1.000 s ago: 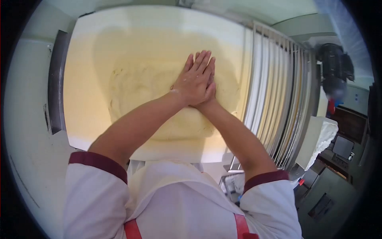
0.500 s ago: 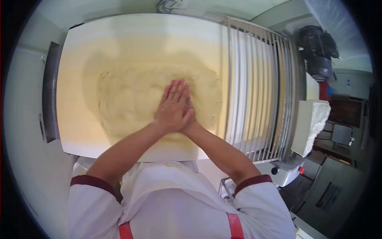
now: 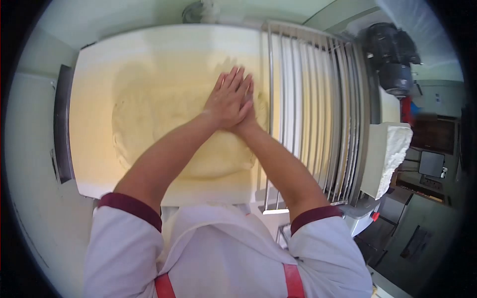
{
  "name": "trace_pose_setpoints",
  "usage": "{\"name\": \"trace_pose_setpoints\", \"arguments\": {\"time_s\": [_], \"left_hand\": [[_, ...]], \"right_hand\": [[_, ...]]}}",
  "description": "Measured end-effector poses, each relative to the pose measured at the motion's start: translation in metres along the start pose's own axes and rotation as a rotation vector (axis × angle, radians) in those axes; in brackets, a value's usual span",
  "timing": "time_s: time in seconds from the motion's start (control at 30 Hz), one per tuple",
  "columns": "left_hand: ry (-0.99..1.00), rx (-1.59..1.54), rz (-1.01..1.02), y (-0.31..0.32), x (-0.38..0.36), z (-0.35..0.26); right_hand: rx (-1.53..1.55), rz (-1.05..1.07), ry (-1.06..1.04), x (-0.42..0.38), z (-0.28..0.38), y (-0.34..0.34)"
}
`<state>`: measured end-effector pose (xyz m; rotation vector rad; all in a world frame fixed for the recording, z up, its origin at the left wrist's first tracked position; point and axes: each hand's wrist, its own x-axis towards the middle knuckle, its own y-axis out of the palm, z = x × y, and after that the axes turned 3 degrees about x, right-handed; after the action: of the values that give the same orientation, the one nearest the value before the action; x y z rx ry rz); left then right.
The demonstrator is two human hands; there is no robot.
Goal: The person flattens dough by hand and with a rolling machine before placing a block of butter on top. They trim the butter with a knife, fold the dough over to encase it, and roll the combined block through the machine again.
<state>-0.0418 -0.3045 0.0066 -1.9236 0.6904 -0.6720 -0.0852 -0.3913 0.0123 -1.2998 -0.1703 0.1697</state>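
A wide, flattened slab of pale yellow dough (image 3: 149, 119) lies on a white conveyor belt (image 3: 99, 54). My left hand (image 3: 226, 99) lies flat on top of my right hand (image 3: 251, 107), fingers together and stretched out. Both press down on the right part of the dough, near the metal grille. Only the edge of my right hand shows under the left one. Neither hand grips anything.
A metal safety grille (image 3: 318, 114) of parallel bars covers the machine to the right of the belt. A dark motor (image 3: 392, 57) sits at the upper right. A white cloth-covered block (image 3: 390, 154) stands further right. A metal side rail (image 3: 62, 124) borders the belt's left.
My stacked hands were pulled back toward me half a second ago and have now pushed forward and to the right across the dough, close to the grille. The camera view has shifted with my body.
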Motion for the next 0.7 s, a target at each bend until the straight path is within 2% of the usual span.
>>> {"name": "trace_pose_setpoints", "arguments": {"time_s": [0.1,0.23,0.37,0.47,0.5,0.57,0.6,0.67,0.7], "left_hand": [[0.015,-0.085,0.028,-0.017,-0.019,-0.005],[0.037,-0.144,0.146,-0.006,-0.072,-0.045],[0.019,-0.081,0.143,-0.005,-0.057,-0.062],[0.035,-0.196,0.141,0.010,-0.062,-0.050],[0.080,-0.143,0.046,0.009,-0.057,-0.040],[0.006,-0.373,0.082,-0.012,-0.019,-0.008],[-0.051,-0.491,0.116,-0.020,-0.003,0.005],[-0.015,-0.385,0.280,-0.014,0.041,0.023],[0.003,-0.331,0.361,-0.009,0.058,0.025]], "right_hand": [[0.020,-0.034,0.019,-0.018,0.012,0.000],[0.087,-0.086,0.123,-0.065,0.038,0.010],[0.146,-0.093,0.225,-0.088,0.038,0.028],[0.183,-0.112,0.253,-0.090,0.037,0.039],[0.254,-0.119,0.260,-0.091,0.037,0.034],[0.566,-0.175,0.282,-0.090,0.031,-0.006],[0.465,-0.250,0.362,-0.099,0.029,-0.007],[0.257,-0.358,0.511,-0.117,0.031,0.000],[0.171,-0.304,0.598,-0.110,0.032,0.000]]}}
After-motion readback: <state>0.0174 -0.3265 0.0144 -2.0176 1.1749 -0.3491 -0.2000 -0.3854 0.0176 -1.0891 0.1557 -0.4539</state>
